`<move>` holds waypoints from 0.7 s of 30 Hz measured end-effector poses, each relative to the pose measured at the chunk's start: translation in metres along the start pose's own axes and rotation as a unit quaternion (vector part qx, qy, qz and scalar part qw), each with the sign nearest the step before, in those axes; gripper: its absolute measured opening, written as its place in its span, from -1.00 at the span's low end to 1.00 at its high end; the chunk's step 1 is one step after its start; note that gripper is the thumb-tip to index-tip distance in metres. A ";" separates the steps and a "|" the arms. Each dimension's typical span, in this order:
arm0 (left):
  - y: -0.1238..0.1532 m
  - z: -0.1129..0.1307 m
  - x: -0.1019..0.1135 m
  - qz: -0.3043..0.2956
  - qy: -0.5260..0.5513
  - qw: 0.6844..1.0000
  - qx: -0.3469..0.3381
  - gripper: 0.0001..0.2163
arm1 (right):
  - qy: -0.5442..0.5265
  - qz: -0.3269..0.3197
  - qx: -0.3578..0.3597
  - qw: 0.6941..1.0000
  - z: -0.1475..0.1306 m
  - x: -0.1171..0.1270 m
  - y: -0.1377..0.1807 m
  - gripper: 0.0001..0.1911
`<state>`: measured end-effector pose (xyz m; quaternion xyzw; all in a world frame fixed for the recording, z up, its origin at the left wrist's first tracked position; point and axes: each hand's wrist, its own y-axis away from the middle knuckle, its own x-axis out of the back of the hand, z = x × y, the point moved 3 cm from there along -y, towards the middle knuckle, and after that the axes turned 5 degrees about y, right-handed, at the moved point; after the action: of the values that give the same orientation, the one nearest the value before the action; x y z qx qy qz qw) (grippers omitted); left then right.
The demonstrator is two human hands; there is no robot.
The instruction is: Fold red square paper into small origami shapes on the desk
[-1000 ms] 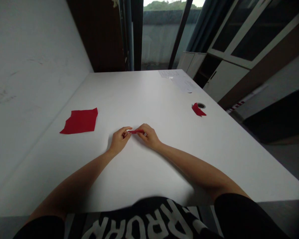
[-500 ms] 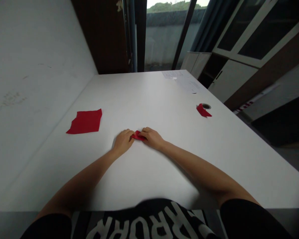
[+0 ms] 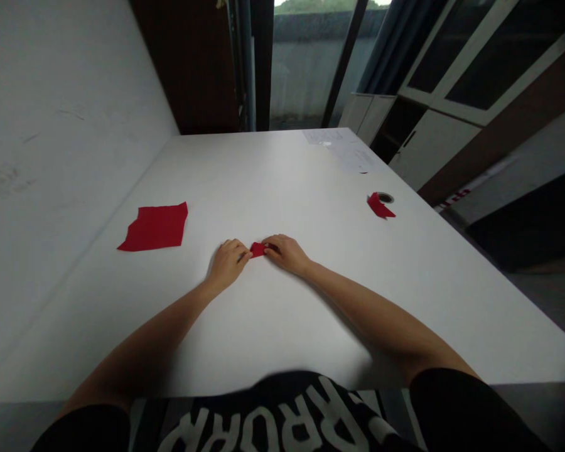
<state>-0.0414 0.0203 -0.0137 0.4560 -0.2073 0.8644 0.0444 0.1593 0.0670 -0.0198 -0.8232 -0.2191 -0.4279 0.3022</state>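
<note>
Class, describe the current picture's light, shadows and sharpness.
Head view: broad pale sheen on the table; head view: soft shadow beside the right forearm; head view: picture's right border dim and blurred; head view: the white cabinet leans, suggesting wide-angle distortion; head view: the red piece between left hand and right hand shows no fine texture.

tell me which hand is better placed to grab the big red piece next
Probably the left hand: the big red piece lies to its left, closer to it than to the right hand. Both hands have fingers on the small red piece.
</note>
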 end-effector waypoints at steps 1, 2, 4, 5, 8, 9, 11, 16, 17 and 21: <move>0.000 0.000 0.000 -0.001 -0.011 1.000 0.009 -0.80 | 0.005 0.000 -0.010 1.000 0.000 -0.001 0.000 -0.80; -0.001 0.001 0.000 -0.002 -0.023 1.000 0.016 -0.80 | 0.016 -0.002 -0.018 1.000 -0.001 -0.002 0.000 -0.81; -0.001 0.002 0.000 -0.001 -0.048 0.998 0.030 -0.81 | 0.044 -0.002 -0.031 0.999 -0.003 -0.003 -0.001 -0.81; -0.001 0.003 0.000 0.001 -0.061 0.998 0.035 -0.81 | 0.056 -0.001 -0.038 0.998 -0.004 -0.003 -0.001 -0.80; 0.001 0.005 -0.001 0.003 -0.089 0.995 0.048 -0.84 | 0.078 -0.002 -0.059 0.995 -0.005 -0.003 -0.001 -0.79; 0.001 0.005 -0.001 0.003 -0.095 0.994 0.052 -0.85 | 0.082 -0.002 -0.064 0.995 -0.005 -0.002 -0.001 -0.79; 0.002 0.006 -0.001 0.009 -0.103 0.993 0.059 -0.91 | 0.090 -0.003 -0.069 0.993 -0.005 -0.001 -0.001 -0.79; 0.002 0.007 -0.001 0.022 -0.100 0.993 0.058 -0.81 | 0.096 -0.001 -0.072 0.993 -0.007 -0.002 -0.001 -0.83; 0.002 0.007 -0.002 0.021 -0.099 0.993 0.055 -0.80 | 0.093 0.003 -0.073 0.993 -0.007 -0.002 -0.002 -0.84; 0.002 0.005 -0.004 0.022 -0.078 0.996 0.042 -0.81 | 0.070 0.016 -0.079 0.994 -0.006 -0.005 -0.003 -0.90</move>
<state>-0.0356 0.0167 -0.0153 0.5188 -0.1842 0.8348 -0.0102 0.1517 0.0644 -0.0204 -0.8161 -0.1493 -0.4954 0.2574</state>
